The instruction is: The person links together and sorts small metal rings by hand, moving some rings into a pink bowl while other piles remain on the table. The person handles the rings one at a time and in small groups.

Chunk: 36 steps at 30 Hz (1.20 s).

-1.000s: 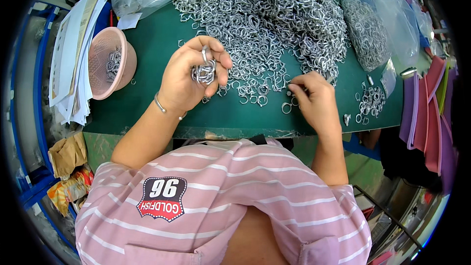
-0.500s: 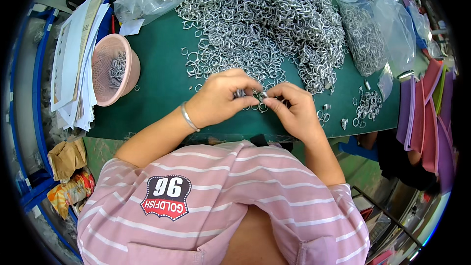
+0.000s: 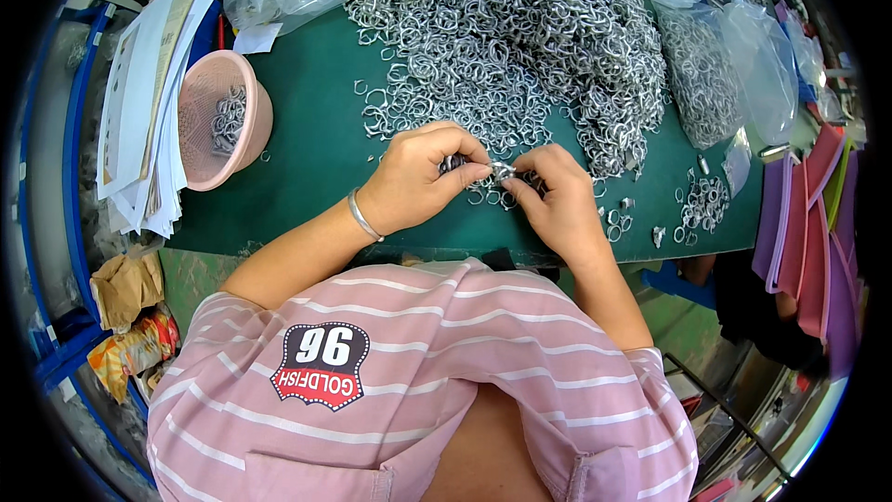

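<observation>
My left hand point(image 3: 418, 172) is closed, with several dark silvery metal rings point(image 3: 452, 164) tucked in its curled fingers. Its thumb and forefinger pinch a shiny metal ring point(image 3: 503, 171). From the other side, my right hand point(image 3: 562, 200) grips the same piece between thumb and fingers. The fingertips partly cover this ring, so its exact shape is hard to make out. Just below the fingertips, loose rings point(image 3: 491, 195) lie on the green tabletop point(image 3: 307, 121). A large heap of silvery open rings point(image 3: 520, 28) spreads over the table beyond both hands.
A pink plastic basket point(image 3: 255, 121) with rings in it stands at the left beside stacked papers point(image 3: 153, 102). At the right are a clear bag of rings point(image 3: 697, 74), a small ring cluster point(image 3: 703, 204) and hanging purple and pink strips point(image 3: 804, 232).
My fingertips have shifted slightly, and the pinched ring now shows more between them. The whole scene sits a little differently in view as the head moved.
</observation>
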Available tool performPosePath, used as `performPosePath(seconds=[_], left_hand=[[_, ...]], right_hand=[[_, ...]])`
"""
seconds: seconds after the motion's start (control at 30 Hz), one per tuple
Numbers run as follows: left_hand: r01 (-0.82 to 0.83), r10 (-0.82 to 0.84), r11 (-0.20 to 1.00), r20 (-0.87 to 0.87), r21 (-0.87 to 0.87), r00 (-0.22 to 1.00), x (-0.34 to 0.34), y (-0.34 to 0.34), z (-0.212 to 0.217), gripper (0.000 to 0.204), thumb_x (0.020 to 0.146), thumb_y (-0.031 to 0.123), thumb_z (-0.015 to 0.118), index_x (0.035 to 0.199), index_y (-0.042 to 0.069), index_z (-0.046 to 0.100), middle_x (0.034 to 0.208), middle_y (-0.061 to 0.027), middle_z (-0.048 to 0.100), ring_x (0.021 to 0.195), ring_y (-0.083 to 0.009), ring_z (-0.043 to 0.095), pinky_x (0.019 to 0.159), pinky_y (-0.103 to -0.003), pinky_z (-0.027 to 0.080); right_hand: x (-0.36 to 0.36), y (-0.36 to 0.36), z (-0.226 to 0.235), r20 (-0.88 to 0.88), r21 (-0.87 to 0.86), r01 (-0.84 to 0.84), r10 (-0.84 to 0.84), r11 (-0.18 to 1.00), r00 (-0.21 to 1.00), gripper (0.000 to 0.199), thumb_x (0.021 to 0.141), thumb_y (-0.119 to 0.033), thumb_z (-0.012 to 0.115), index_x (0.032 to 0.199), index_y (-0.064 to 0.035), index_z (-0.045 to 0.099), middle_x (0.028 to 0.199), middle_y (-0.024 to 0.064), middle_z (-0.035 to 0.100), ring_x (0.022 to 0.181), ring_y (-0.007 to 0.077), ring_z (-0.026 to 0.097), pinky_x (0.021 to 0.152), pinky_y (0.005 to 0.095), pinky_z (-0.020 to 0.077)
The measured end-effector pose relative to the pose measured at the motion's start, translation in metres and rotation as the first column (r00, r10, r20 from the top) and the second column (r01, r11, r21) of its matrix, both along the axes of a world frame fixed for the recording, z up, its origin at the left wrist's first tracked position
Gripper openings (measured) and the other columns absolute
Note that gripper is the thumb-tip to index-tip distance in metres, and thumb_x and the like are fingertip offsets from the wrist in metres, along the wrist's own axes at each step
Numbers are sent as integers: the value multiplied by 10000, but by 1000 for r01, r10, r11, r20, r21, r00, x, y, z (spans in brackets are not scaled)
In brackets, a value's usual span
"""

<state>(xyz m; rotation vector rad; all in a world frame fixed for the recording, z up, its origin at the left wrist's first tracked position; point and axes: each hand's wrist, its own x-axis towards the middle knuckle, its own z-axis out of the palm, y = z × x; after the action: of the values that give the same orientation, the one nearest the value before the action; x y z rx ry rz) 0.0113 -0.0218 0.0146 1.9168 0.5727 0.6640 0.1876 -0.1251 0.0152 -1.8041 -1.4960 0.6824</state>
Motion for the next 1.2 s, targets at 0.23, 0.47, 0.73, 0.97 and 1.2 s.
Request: performPosePath(seconds=[0.23, 0.47, 0.73, 0.97, 1.2], left_hand=[[-40, 51, 860, 7, -509, 999, -6, 2, 6, 117, 803, 57, 669, 891, 7, 611, 815, -68, 621, 627, -125, 571, 479, -194, 418], [321, 207, 377, 417, -869, 885, -13, 13, 9, 91, 822, 45, 523, 913, 34, 532, 865, -134, 587, 624, -116, 546, 389, -186, 372], [-15, 132, 613, 84, -790, 988, -11, 10, 6, 101, 869, 116, 622, 881, 37, 562, 638, -15, 522, 484, -48, 435, 372, -176, 293], [-76, 125, 754, 30, -653, 992, -8, 7, 3, 97, 845, 92, 652, 884, 29, 589, 623, 3, 537, 465, -33, 439, 381, -173, 300], [-134, 129, 853, -46, -504, 991, -10, 9, 1, 105, 830, 97, 671, 882, 32, 608, 680, 9, 575, 521, -24, 478, 440, -164, 349]], right_hand=[[1, 8, -4, -103, 41, 42, -37, 998, 994, 199, 734, 21, 666, 914, -16, 590, 828, 117, 619, 664, 228, 611, 582, 301, 484], [10, 12, -7, -22, 98, -3, 5, 995, 1000, 144, 745, 28, 629, 887, 2, 631, 831, 132, 623, 685, 268, 620, 621, 322, 495], [14, 12, 1, -149, -57, 69, -77, 996, 986, 130, 759, 5, 634, 885, 3, 664, 799, 134, 639, 702, 246, 629, 634, 303, 493], [20, 15, 2, -90, -16, 32, -33, 999, 995, 129, 752, -10, 649, 880, 6, 663, 814, 134, 643, 707, 235, 633, 639, 306, 495], [32, 16, -1, 87, 45, 94, -98, 995, 991, 87, 763, -5, 641, 847, 12, 656, 805, 151, 626, 687, 286, 615, 632, 330, 493]])
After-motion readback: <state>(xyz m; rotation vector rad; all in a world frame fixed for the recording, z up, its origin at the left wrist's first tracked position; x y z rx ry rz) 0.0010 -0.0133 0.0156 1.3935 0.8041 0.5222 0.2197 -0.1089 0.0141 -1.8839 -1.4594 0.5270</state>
